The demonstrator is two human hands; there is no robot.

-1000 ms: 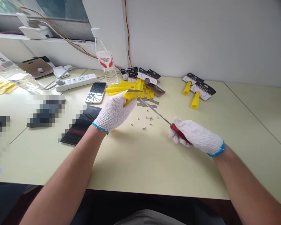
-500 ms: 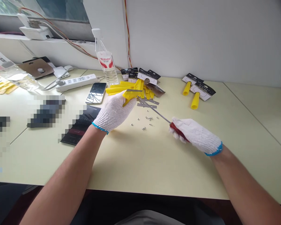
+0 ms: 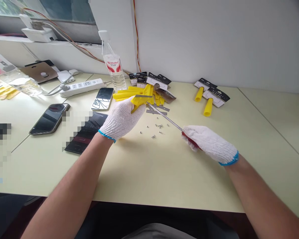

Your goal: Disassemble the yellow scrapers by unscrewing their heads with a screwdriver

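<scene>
My left hand (image 3: 123,116), in a white knit glove with a blue cuff, is closed round a yellow plastic scraper (image 3: 139,101) with a thin grey blade along its head. My right hand (image 3: 208,142), gloved alike, grips the red handle of a long screwdriver (image 3: 166,118). The shaft points up and left, and its tip meets the scraper's head; the exact contact is too small to see. Below the shaft lie several small screws (image 3: 159,125). Loose flat blades (image 3: 156,112) rest behind it, and more yellow scraper parts (image 3: 126,94) are piled beyond my left hand.
Two yellow handles with cards (image 3: 208,107) lie at the back right. A water bottle (image 3: 114,68) stands by the wall, beside a white power strip (image 3: 82,87). Phones (image 3: 49,119) and a dark tablet-like device (image 3: 87,132) lie to the left. Carded packages (image 3: 159,79) sit behind the pile.
My right hand has turned slightly on the screwdriver, so less of the red handle shows. My left hand and the scraper hold almost the same place.
</scene>
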